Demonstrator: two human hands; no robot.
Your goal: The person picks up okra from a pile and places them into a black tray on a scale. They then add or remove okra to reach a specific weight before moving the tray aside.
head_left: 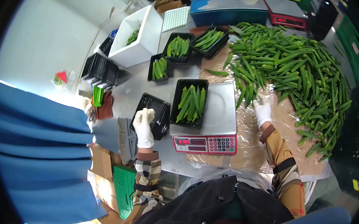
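Steel table (pixel 131 87) (cluttered): left hand (pixel 144 126) grasping empty black tray (pixel 154 112); right hand (pixel 262 111) released on okra pile (pixel 292 66).

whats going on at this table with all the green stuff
A person in white gloves is at a table heaped with okra pods. The left hand rests on an empty black tray beside the scale. The right hand reaches into the near edge of the okra pile. A black tray of okra sits on the digital scale. Three more filled trays stand farther back, by a white foam box.
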